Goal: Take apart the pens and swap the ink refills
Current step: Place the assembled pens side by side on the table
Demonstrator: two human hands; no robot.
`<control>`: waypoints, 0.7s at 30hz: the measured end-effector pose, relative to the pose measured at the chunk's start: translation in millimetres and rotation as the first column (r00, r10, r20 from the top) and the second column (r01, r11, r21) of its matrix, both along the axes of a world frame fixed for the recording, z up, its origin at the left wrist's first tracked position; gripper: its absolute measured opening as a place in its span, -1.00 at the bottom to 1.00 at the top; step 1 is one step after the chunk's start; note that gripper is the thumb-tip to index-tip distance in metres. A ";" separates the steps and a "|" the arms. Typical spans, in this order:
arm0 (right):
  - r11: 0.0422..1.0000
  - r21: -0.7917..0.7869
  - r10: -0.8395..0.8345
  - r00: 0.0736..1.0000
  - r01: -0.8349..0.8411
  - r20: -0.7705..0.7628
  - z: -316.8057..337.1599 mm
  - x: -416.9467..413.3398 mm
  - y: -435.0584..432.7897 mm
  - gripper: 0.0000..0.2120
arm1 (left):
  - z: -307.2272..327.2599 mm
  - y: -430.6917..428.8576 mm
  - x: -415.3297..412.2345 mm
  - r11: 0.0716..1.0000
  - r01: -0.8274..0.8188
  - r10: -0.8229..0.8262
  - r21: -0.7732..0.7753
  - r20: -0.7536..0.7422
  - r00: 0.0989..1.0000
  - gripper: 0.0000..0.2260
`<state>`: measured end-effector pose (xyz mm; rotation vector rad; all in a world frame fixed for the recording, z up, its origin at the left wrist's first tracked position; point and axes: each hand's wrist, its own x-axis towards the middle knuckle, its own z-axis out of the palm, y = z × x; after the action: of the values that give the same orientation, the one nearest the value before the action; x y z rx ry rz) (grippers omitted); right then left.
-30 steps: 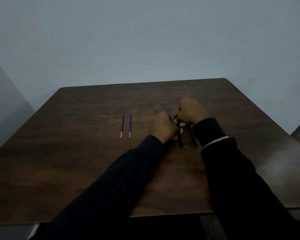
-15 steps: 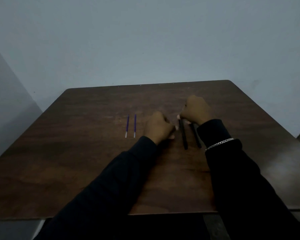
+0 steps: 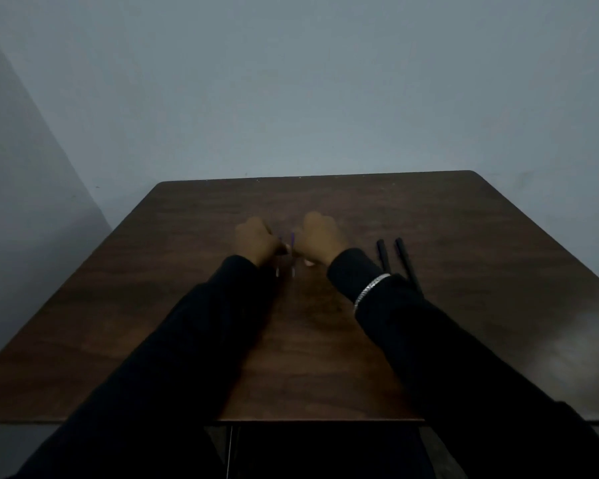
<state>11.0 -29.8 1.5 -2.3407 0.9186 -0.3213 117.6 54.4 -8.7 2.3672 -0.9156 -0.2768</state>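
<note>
Two thin purple ink refills lie side by side at the middle of the brown table (image 3: 464, 219). My left hand (image 3: 256, 240) is curled with its fingertips pinching the left refill (image 3: 278, 270), of which only the pale lower tip shows. My right hand (image 3: 320, 236) is curled the same way on the right refill (image 3: 293, 240), whose purple upper part shows between the hands. Two black pen barrels (image 3: 383, 254) (image 3: 405, 259) lie parallel on the table to the right of my right wrist, with no hand touching them. The image is dim and slightly blurred.
A pale wall stands right behind the table's far edge. My dark sleeves cross the near half of the table, and a silver bracelet (image 3: 370, 288) sits on my right wrist. The table's near edge runs below my forearms.
Both hands left the black pen barrels and moved left to the two purple refills. The barrels now lie alone on the table. The head camera has turned left.
</note>
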 end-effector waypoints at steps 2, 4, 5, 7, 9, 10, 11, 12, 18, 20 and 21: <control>1.000 -0.019 -0.009 1.000 0.009 -0.002 -6.0 11.1 9.5 -0.79 | -2.6 -4.7 -0.1 0.999 0.008 -0.011 0.044 0.057 0.998 -0.66; 0.999 -0.012 -0.035 0.999 0.035 0.015 -10.1 15.5 14.6 -0.89 | -4.4 -8.0 1.5 0.998 -0.012 0.007 0.061 0.081 0.997 -0.60; 0.999 -0.008 -0.052 0.998 0.053 0.025 -11.7 16.3 15.0 -0.89 | -4.7 -8.9 2.2 0.997 -0.015 0.009 0.072 0.086 0.996 -0.60; 0.998 -0.004 -0.065 0.998 0.065 0.026 -13.1 15.2 14.8 -0.83 | -4.6 -9.2 2.2 0.995 -0.012 0.002 0.097 0.103 0.995 -0.58; 0.998 -0.005 -0.065 0.997 0.065 0.028 -11.8 9.2 16.2 -0.81 | -6.0 -9.0 -0.4 0.995 -0.001 -0.010 0.100 0.111 0.994 -0.58; 0.998 -0.013 -0.067 0.997 0.067 0.029 -10.7 4.6 16.5 -0.79 | -7.1 -8.6 -2.8 0.996 0.006 -0.016 0.091 0.106 0.994 -0.59; 0.997 -0.018 -0.073 0.997 0.074 0.032 -10.2 -1.2 16.7 -0.74 | -7.9 -8.5 -6.3 0.997 0.011 -0.018 0.077 0.090 0.996 -0.62; 0.996 -0.020 -0.085 0.996 0.085 0.033 -10.4 -8.5 16.7 -0.71 | -8.9 -8.2 -10.5 0.998 0.020 -0.024 0.063 0.069 0.997 -0.66; 0.984 -0.008 -0.175 0.982 0.176 0.071 -19.2 -54.2 12.0 -0.68 | -19.4 -10.0 -48.8 0.999 0.050 -0.049 -0.013 0.072 0.996 -0.67; 0.980 0.003 -0.200 0.979 0.200 0.029 -20.3 -63.4 8.6 -0.61 | -22.6 -13.6 -61.8 0.997 0.061 -0.060 -0.046 0.034 0.998 -0.72; 0.978 -0.007 -0.208 0.978 0.208 0.012 -20.4 -68.3 7.7 -0.60 | -23.8 -15.8 -67.1 0.996 0.062 -0.062 -0.058 0.002 0.998 -0.73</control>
<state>-57.3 -22.1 -18.9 -2.2518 1.1620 -0.4225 50.5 38.6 -32.5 2.2885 -0.9857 -0.2711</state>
